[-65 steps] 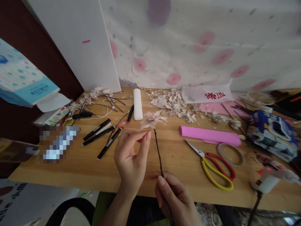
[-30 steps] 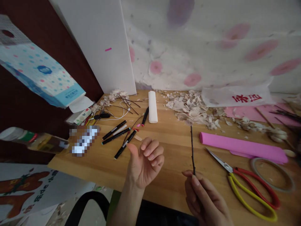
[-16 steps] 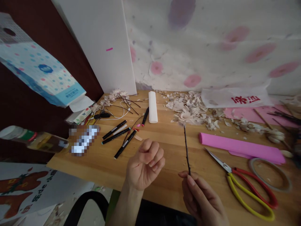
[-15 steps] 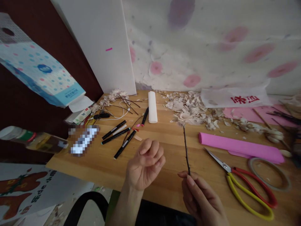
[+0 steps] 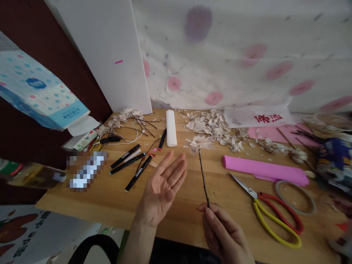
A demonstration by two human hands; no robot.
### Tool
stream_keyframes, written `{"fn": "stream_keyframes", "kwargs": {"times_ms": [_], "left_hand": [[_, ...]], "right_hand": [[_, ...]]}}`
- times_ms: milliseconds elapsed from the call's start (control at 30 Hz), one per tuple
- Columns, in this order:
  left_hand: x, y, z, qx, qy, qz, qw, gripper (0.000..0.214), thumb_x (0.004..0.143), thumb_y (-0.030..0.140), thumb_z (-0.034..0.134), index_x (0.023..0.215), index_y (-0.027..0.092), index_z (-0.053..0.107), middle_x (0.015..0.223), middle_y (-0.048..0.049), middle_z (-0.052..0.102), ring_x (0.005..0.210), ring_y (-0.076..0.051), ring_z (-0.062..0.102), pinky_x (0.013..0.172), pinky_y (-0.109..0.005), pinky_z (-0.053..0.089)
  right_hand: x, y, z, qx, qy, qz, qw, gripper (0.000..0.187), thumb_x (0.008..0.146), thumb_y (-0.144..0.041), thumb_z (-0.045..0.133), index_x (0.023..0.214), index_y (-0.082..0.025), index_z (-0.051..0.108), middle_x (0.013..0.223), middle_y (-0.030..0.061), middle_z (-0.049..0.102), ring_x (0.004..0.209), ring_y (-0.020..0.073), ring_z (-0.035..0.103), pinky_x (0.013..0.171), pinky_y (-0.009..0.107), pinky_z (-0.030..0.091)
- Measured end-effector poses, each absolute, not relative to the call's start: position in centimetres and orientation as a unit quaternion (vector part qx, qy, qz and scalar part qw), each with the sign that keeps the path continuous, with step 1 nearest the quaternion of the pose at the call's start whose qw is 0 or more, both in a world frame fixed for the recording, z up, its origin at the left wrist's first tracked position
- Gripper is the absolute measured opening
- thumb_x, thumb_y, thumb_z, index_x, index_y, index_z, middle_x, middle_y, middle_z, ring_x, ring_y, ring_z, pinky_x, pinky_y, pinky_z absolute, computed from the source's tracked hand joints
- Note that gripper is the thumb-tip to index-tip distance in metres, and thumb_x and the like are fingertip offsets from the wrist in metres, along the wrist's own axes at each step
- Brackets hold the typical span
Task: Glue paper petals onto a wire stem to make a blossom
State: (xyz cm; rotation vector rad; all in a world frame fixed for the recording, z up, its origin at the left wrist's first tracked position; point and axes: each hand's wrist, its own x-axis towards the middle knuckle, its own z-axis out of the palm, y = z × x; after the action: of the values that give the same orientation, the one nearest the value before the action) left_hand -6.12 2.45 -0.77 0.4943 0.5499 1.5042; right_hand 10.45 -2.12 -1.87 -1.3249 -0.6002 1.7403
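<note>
Between the thumb and fingers of my right hand (image 5: 224, 229) is the lower end of a thin dark stem (image 5: 204, 179). A pale, petalled paper-like flower (image 5: 202, 142) sits at its far tip, pointing away from me. To the left of the stem, my left hand (image 5: 162, 189) is raised palm up, its fingers stretched out and nothing in it. Scissors (image 5: 251, 192) with red and yellow handles lie on the table to the right of my right hand. Several black markers (image 5: 139, 172) lie beyond my left hand.
Loose pale petals (image 5: 210, 124) are heaped at the back of the wooden table (image 5: 181, 205). A white roll (image 5: 171, 128) stands left of them. Rightward lie a pink paper roll (image 5: 265, 170) and a tape ring (image 5: 313, 205). Stemmed flowers (image 5: 129, 117) and a bottle (image 5: 35, 175) are on the left.
My left hand has opened from curled fingers to a flat palm. The flower at the stem's tip now shows spread petals. The whole view has shifted, and things appear further left.
</note>
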Motion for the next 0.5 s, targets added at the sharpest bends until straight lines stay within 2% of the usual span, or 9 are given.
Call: {"fn": "stream_keyframes", "kwargs": {"times_ms": [33, 67, 133, 200, 267, 300, 367, 433, 500], "left_hand": [[-6.0, 2.5, -0.7, 0.229, 0.279, 0.659, 0.66, 0.062, 0.062, 0.019, 0.097, 0.119, 0.03, 0.078, 0.126, -0.0042, 0.079, 0.113, -0.018, 0.075, 0.098, -0.023, 0.057], [-5.9, 2.5, -0.6, 0.234, 0.316, 0.654, 0.646, 0.054, 0.063, 0.017, 0.097, 0.112, 0.03, 0.081, 0.117, -0.0044, 0.082, 0.101, -0.016, 0.078, 0.09, -0.02, 0.059], [-5.6, 2.4, -0.7, 0.242, 0.371, 0.656, 0.61, 0.037, 0.06, 0.022, 0.099, 0.093, 0.027, 0.084, 0.082, -0.0021, 0.085, 0.069, -0.012, 0.078, 0.068, -0.016, 0.06], [-5.3, 2.2, -0.9, 0.252, 0.391, 0.665, 0.585, 0.025, 0.062, 0.034, 0.098, 0.08, 0.023, 0.083, 0.047, 0.0031, 0.071, 0.038, -0.007, 0.062, 0.045, -0.014, 0.05], [-5.1, 2.2, -1.0, 0.249, 0.39, 0.676, 0.573, 0.029, 0.072, 0.048, 0.089, 0.068, 0.021, 0.079, 0.028, 0.0093, 0.045, 0.022, -0.002, 0.031, 0.032, -0.013, 0.032], [-5.0, 2.3, -1.0, 0.247, 0.392, 0.681, 0.567, 0.038, 0.078, 0.054, 0.083, 0.061, 0.02, 0.076, 0.025, 0.0108, 0.035, 0.022, -0.001, 0.02, 0.032, -0.014, 0.027], [-5.0, 2.7, -0.8, 0.25, 0.406, 0.692, 0.542, 0.05, 0.082, 0.06, 0.076, 0.055, 0.019, 0.072, 0.027, 0.0107, 0.027, 0.028, -0.002, 0.016, 0.035, -0.017, 0.026], [-5.0, 3.3, -0.5, 0.262, 0.425, 0.696, 0.516, 0.041, 0.079, 0.056, 0.081, 0.063, 0.019, 0.078, 0.035, 0.008, 0.039, 0.036, -0.004, 0.029, 0.042, -0.019, 0.034], [-5.0, 3.8, -0.3, 0.282, 0.434, 0.695, 0.499, 0.028, 0.074, 0.046, 0.088, 0.083, 0.02, 0.084, 0.056, 0.0019, 0.064, 0.055, -0.009, 0.053, 0.057, -0.02, 0.044]], "right_hand": [[10.4, -2.1, -1.9, -0.531, -0.239, 0.696, 0.419, 0.059, 0.062, -0.071, 0.088, 0.085, -0.018, 0.079, 0.053, -0.0101, 0.031, 0.046, 0.0033, 0.023, 0.046, 0.018, 0.013], [10.4, -2.2, -1.9, -0.532, -0.239, 0.697, 0.416, 0.06, 0.061, -0.072, 0.088, 0.085, -0.018, 0.078, 0.053, -0.0101, 0.032, 0.046, 0.0033, 0.024, 0.046, 0.018, 0.014], [10.4, -2.2, -2.0, -0.532, -0.242, 0.698, 0.413, 0.06, 0.06, -0.072, 0.089, 0.084, -0.018, 0.078, 0.053, -0.0097, 0.033, 0.046, 0.0034, 0.025, 0.046, 0.018, 0.014], [10.4, -2.3, -2.1, -0.525, -0.26, 0.698, 0.412, 0.057, 0.064, -0.07, 0.087, 0.084, -0.018, 0.078, 0.053, -0.0094, 0.033, 0.045, 0.0039, 0.024, 0.044, 0.018, 0.014], [10.3, -2.4, -2.2, -0.515, -0.282, 0.698, 0.41, 0.053, 0.07, -0.069, 0.084, 0.085, -0.018, 0.079, 0.053, -0.0092, 0.031, 0.045, 0.0045, 0.022, 0.043, 0.019, 0.014], [10.3, -2.5, -2.3, -0.515, -0.29, 0.697, 0.407, 0.051, 0.072, -0.068, 0.083, 0.085, -0.019, 0.079, 0.053, -0.0091, 0.029, 0.046, 0.0048, 0.021, 0.043, 0.019, 0.013], [10.2, -2.7, -2.4, -0.522, -0.3, 0.69, 0.401, 0.049, 0.073, -0.067, 0.083, 0.085, -0.02, 0.081, 0.053, -0.0087, 0.028, 0.046, 0.0055, 0.02, 0.042, 0.019, 0.012], [10.0, -3.0, -2.5, -0.531, -0.316, 0.677, 0.399, 0.047, 0.073, -0.067, 0.083, 0.084, -0.021, 0.083, 0.053, -0.0075, 0.029, 0.047, 0.0064, 0.022, 0.041, 0.019, 0.012], [9.9, -3.2, -2.7, -0.536, -0.334, 0.666, 0.397, 0.046, 0.074, -0.067, 0.082, 0.084, -0.022, 0.084, 0.053, -0.0064, 0.031, 0.046, 0.0072, 0.023, 0.039, 0.02, 0.012]]}}
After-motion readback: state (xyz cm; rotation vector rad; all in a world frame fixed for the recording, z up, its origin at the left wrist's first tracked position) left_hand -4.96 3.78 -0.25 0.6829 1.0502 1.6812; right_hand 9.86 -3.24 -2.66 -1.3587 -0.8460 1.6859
